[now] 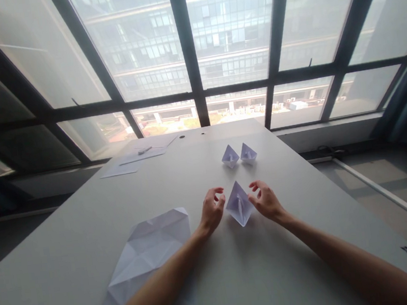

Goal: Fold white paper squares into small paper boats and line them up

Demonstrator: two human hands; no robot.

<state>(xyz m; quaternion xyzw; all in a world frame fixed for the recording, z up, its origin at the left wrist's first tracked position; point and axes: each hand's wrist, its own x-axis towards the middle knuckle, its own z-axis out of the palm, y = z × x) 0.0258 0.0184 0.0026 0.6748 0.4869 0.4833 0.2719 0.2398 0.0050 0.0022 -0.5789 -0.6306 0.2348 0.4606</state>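
A folded white paper boat stands on the table between my two hands. To its left, my left hand is open, with curved fingers and nothing in them; a narrow gap separates it from the boat. My right hand is open on the other side, its thumb right by the boat's edge; I cannot tell whether they touch. Farther back stand two smaller-looking paper boats side by side, the left one and the right one. A large creased sheet of paper lies partly under my left forearm.
Flat paper sheets lie at the table's far left, with a small white object on them. The white table reaches toward tall framed windows. Its right edge drops to a floor with a white pipe-like bar.
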